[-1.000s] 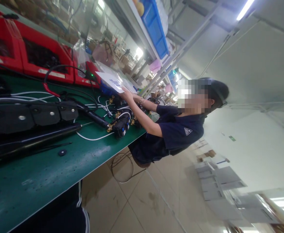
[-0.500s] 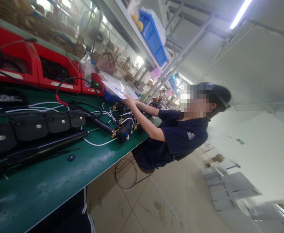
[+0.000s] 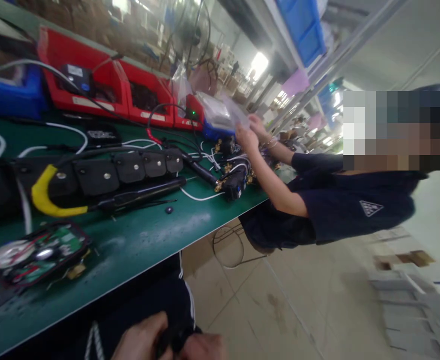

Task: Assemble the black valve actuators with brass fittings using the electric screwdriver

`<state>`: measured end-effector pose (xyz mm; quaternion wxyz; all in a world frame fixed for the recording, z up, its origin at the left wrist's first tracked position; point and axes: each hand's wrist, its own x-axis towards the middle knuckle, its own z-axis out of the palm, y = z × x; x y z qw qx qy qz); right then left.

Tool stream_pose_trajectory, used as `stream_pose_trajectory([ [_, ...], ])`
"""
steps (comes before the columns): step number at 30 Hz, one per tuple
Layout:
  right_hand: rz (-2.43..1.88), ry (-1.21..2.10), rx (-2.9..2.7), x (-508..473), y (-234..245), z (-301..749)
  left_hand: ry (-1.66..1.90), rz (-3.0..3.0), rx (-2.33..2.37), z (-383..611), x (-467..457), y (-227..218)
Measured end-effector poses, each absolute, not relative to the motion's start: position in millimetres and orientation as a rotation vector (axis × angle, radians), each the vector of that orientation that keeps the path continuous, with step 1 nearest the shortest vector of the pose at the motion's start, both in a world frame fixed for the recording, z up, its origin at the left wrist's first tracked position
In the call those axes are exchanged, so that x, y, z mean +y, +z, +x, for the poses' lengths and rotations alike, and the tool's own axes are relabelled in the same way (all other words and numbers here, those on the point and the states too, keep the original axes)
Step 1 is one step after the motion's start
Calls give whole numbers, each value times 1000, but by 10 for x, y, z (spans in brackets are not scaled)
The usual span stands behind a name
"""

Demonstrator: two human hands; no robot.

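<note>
Both my hands show only at the bottom edge, over my lap in dark trousers with white stripes (image 3: 167, 300). My left hand (image 3: 140, 342) and my right hand (image 3: 204, 347) are closed together on a small dark object (image 3: 171, 340) held between them; I cannot make out what it is. Just above lies the green bench (image 3: 137, 245). An open black housing with a green circuit board (image 3: 35, 252) rests near its front edge. Behind it stretches a long black assembly with a row of pads (image 3: 129, 170) and a yellow cable (image 3: 45, 197).
A seated co-worker in a dark shirt (image 3: 347, 210) holds up a clear plastic bag (image 3: 235, 112) at the far end of the bench. Red bins (image 3: 103, 85) and a blue bin (image 3: 9, 97) line the back. White wires with brass fittings (image 3: 227, 180) and a small black disc (image 3: 169, 210) lie on the mat.
The view has swung left and down, so the circuit board, the yellow cable and both my hands now show. The co-worker's hands have risen, now with a clear bag.
</note>
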<state>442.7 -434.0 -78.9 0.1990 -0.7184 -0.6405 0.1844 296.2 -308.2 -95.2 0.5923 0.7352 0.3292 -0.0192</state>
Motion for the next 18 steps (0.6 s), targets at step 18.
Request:
stream_pose_trajectory([
  [18,-1643,326,-1283,-3771,-125,4693,477,1399,744,3149,-2316,445],
])
